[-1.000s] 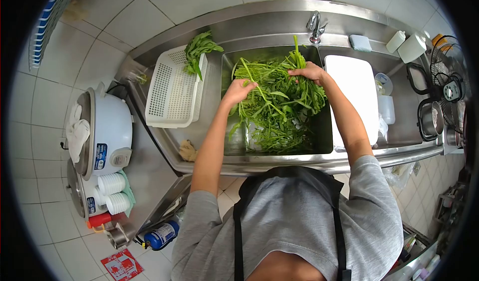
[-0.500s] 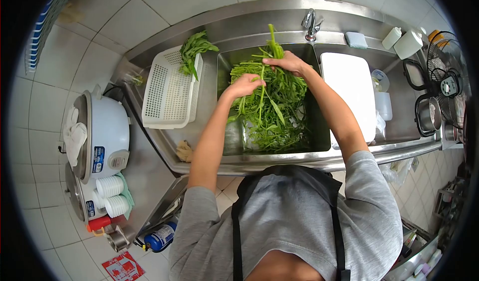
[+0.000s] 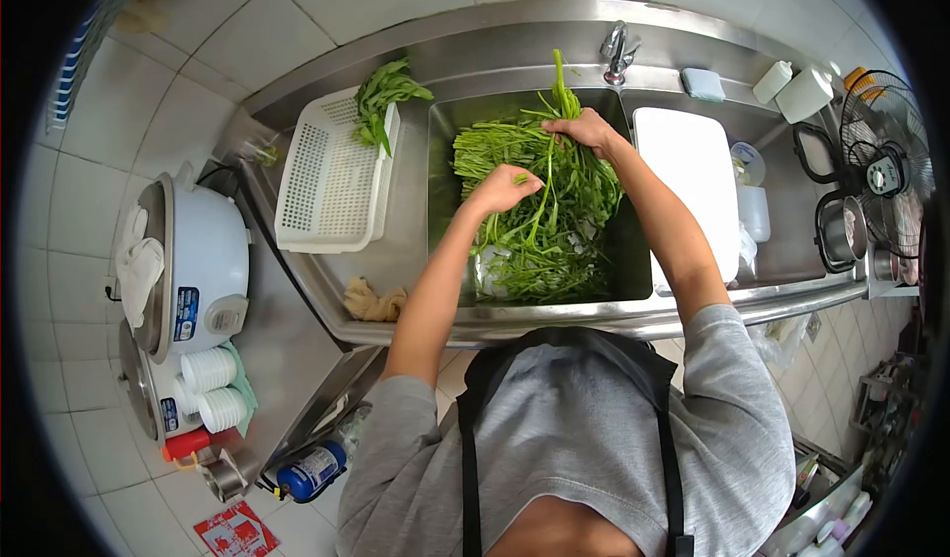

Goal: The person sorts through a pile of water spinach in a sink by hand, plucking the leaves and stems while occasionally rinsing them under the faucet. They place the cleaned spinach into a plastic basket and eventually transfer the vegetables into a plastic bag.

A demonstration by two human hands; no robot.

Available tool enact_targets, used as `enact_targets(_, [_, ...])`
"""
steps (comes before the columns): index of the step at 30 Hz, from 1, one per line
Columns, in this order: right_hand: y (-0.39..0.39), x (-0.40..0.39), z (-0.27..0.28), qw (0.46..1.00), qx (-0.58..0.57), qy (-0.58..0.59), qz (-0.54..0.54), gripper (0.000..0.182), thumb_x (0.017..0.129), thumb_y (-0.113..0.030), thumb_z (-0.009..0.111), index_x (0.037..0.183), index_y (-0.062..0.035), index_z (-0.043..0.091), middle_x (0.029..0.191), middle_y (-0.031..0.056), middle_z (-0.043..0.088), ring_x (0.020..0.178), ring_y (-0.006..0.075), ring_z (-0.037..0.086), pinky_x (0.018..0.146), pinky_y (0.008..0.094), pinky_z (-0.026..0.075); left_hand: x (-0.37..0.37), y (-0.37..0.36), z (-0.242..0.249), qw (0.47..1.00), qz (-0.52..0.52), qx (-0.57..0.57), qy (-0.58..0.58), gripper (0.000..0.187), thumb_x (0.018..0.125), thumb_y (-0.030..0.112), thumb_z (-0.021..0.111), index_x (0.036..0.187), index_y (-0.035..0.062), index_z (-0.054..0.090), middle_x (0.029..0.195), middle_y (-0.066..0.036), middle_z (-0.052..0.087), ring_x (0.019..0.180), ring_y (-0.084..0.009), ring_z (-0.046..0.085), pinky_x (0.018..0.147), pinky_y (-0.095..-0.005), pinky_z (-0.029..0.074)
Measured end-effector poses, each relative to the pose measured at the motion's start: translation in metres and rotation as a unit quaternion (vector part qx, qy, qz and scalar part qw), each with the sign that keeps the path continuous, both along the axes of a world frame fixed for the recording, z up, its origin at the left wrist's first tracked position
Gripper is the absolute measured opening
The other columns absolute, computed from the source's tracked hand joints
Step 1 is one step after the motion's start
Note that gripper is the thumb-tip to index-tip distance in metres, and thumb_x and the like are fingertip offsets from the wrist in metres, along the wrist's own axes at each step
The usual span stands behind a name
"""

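Left hand (image 3: 504, 190) is shifting toward 4 o'clock versus half a second ago. Sink (image 3: 633, 260) is holding greens heap (image 3: 579, 206); white basket (image 3: 325, 183) is sitting at sink's 9 o'clock. Right hand (image 3: 587, 130) is clamping fingers on stem bunch (image 3: 564, 97), heap's 12 o'clock; left fingers are pinching small green piece (image 3: 521, 178).

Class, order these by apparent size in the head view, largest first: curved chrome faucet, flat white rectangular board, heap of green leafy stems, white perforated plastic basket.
1. Heap of green leafy stems
2. White basket and white board: too alike to rank
3. Chrome faucet
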State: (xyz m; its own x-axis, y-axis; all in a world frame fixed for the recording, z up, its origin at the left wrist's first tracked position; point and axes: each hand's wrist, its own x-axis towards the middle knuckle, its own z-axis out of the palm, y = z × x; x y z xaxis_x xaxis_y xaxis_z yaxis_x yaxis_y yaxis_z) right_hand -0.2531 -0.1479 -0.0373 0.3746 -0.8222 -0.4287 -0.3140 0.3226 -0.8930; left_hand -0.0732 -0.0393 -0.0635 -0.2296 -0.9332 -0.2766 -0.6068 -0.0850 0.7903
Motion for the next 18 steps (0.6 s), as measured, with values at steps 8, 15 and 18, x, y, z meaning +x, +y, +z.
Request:
enact_targets(8, [0.013,-0.011,-0.002,0.995,0.032,-0.027,-0.095,0.023,0.071,-0.019,0.072,0.074,0.0,0.06,0.062,0.0041,0.055,0.047,0.0118,0.052,0.043,0.028,0.047,-0.02,0.002,0.007,0.984,0.028,0.097,0.149,0.026,0.084,0.028,0.056,0.099,0.0084,0.064,0.057,0.006,0.045,0.047,-0.0046,0.033,0.044,-0.0226,0.029])
enact_targets(15, [0.021,-0.017,-0.014,0.988,0.027,-0.01,-0.15,0.024,0.07,-0.018,0.073,0.074,0.0013,0.06,0.064,0.0052,0.056,0.048,0.0127,0.052,0.043,0.0291,0.047,-0.021,0.011,-0.004,0.947,0.0,0.21,0.244,0.028,0.087,0.023,0.047,0.102,0.0035,0.06,0.053,0.01,0.026,0.044,-0.0041,0.021,0.042,-0.0216,0.02])
enact_targets(18, [0.03,-0.017,-0.001,0.987,0.017,0.013,-0.157,0.025,0.07,-0.019,0.073,0.074,0.0026,0.06,0.065,0.0061,0.057,0.049,0.0133,0.053,0.043,0.0301,0.047,-0.02,0.011,-0.01,0.933,-0.008,0.205,0.294,0.038,0.09,0.024,0.033,0.106,-0.002,0.056,0.055,0.009,0.022,0.045,-0.0041,0.019,0.042,-0.0205,0.018])
